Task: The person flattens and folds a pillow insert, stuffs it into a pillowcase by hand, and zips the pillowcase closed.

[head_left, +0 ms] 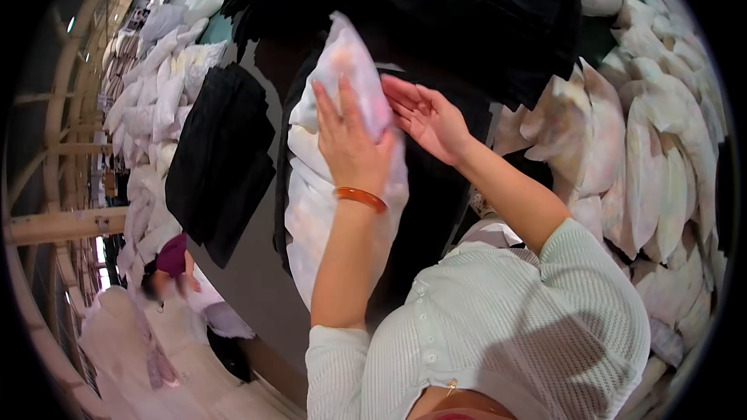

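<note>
A long, soft white bundle (307,210), perhaps a filled plastic bag with faint pink and orange tints, lies lengthwise in front of me over black cloth. My left hand (352,136), with an orange bangle on the wrist, rests flat on its upper part, fingers stretched out. Beside the bundle's right edge is my right hand (426,115), palm turned to the left and fingers extended. Its fingertips are close to the bundle; whether they touch it I cannot tell. Dark cloth (428,194) shows under and to the right of the bundle.
A thick stack of black cloth (420,15) spans the far side. Another black stack (222,159) lies left on the grey tabletop (253,295). White bundles (661,155) are heaped at right, more (167,93) at left. A person in a purple top (173,257) bends at lower left.
</note>
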{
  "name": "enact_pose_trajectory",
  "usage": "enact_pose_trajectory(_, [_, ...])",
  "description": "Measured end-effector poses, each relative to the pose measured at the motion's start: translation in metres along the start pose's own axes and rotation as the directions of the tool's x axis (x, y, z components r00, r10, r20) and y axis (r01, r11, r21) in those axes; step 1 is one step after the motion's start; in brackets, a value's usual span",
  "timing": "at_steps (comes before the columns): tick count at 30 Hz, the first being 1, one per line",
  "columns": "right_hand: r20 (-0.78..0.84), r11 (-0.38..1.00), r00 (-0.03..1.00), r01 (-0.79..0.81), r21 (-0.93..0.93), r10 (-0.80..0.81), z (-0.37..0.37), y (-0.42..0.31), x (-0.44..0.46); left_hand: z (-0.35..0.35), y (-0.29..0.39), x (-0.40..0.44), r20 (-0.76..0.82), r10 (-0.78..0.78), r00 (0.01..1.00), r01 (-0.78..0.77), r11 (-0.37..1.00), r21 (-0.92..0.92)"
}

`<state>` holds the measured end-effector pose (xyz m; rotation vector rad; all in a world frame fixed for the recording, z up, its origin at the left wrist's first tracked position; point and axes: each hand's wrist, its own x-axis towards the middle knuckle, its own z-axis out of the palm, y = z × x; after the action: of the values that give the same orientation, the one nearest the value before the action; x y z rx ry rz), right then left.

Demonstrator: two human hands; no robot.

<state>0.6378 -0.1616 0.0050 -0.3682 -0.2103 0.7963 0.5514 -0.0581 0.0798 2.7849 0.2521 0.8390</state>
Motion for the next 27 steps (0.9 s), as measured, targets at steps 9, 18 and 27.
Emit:
enact_pose_trajectory(9, [0.462, -0.130, 0.887, 0.458, -0.879, 0.003, -0.073, 0.076, 0.021, -0.011, -0.076, 0.014, 0.098, -0.051, 0.994, 0.066, 0.986, -0.156])
enact_pose_trajectory(18, [0.385, -0.633, 0.842, 0.539, -0.556, 0.378, -0.065, 0.079, 0.078, -0.007, -0.101, 0.008, 0.055, -0.108, 0.993, 0.118, 0.967, -0.227])
enact_pose_trajectory(27, [0.334, -0.446, 0.702, 0.678, -0.584, 0.629, -0.028, 0.028, 0.064, -0.005, -0.102, 0.001, -0.035, 0.177, 0.984, -0.178, 0.984, -0.028])
